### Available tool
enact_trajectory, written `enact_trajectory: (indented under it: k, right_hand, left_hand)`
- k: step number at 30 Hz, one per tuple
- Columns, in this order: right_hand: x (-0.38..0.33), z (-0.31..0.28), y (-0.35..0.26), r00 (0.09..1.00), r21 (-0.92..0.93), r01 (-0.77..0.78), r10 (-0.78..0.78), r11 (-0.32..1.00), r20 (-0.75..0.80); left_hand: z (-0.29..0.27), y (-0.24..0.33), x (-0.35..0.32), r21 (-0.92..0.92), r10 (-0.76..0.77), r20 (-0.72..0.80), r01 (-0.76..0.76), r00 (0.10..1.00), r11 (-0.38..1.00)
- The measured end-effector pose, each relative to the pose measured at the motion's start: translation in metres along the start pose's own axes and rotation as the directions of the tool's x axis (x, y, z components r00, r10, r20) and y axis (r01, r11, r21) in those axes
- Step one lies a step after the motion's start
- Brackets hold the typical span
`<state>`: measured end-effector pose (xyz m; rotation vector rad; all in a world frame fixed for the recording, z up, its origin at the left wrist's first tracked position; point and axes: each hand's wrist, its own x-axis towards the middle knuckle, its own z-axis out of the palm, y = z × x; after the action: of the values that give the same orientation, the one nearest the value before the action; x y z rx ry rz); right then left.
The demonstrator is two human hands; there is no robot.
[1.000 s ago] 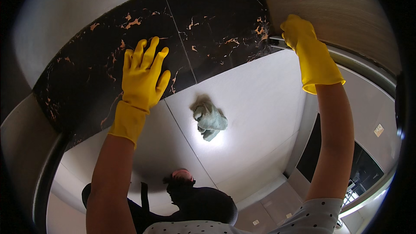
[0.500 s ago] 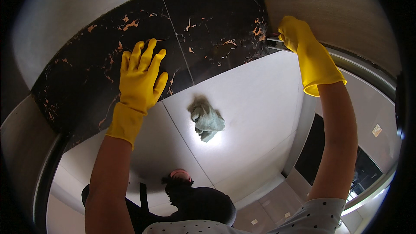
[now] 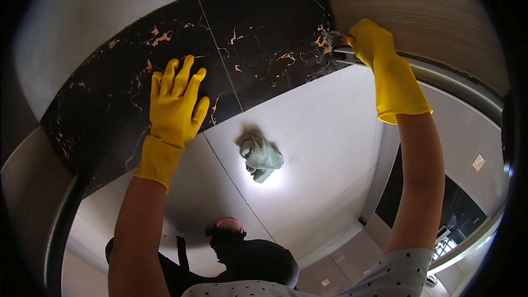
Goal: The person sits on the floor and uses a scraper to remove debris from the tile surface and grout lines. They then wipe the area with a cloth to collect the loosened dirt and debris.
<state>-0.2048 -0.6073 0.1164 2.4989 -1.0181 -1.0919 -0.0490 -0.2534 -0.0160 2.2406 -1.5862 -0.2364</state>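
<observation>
My left hand (image 3: pixel 174 102), in a long yellow rubber glove, lies with its fingers spread on the black marble strip (image 3: pixel 264 33), which has orange and white veins. My right hand (image 3: pixel 374 41), gloved the same way, is closed at the strip's right end, beside the wood-grain panel (image 3: pixel 407 0) and above the metal track (image 3: pixel 350 54). From its fingers pokes the end of a small reddish thing (image 3: pixel 345 38); most of it is hidden in the glove. A dark, wispy clump (image 3: pixel 331 41) shows at that end, against the marble.
A crumpled grey-green cloth (image 3: pixel 261 157) lies on the pale tiled floor (image 3: pixel 324 132). My dark-clothed leg and a pinkish shoe (image 3: pixel 230 224) are below it. A dark door-frame edge (image 3: pixel 63 214) stands at left; pale cabinets (image 3: pixel 462 143) at right.
My right hand has shifted slightly left, its wrist turning, and the reddish end now shows. The dark clump has moved up along the marble. My left hand stays nearly in place.
</observation>
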Motion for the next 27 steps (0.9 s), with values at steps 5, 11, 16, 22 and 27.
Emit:
enact_trajectory:
  k: [5, 11, 16, 22, 27]
  right_hand:
    - [-0.001, -0.003, 0.013, 1.0, 0.617, -0.007, 0.01, 0.787, -0.002]
    - [0.055, 0.018, 0.054, 0.878, 0.339, 0.344, -0.428, 0.876, 0.214]
    - [0.034, -0.003, 0.028, 0.962, 0.396, -0.1, -0.013, 0.913, 0.274]
    - [0.027, 0.011, 0.038, 0.921, 0.119, 0.388, -0.39, 0.914, -0.01]
    - [0.058, 0.002, 0.012, 0.908, 0.153, 0.276, -0.31, 0.949, 0.282]
  left_hand:
    - [-0.001, 0.002, -0.002, 0.004, -0.012, 0.01, 0.012, 1.0, 1.0]
    - [0.0, 0.002, 0.0, 0.006, -0.005, 0.013, 0.005, 1.0, 1.0]
    - [-0.001, 0.002, 0.0, -0.005, -0.011, 0.021, 0.011, 1.0, 1.0]
    - [0.001, 0.002, 0.0, -0.004, 0.0, 0.009, 0.0, 1.0, 1.0]
    - [0.001, -0.003, -0.006, 0.018, -0.022, 0.02, 0.021, 1.0, 1.0]
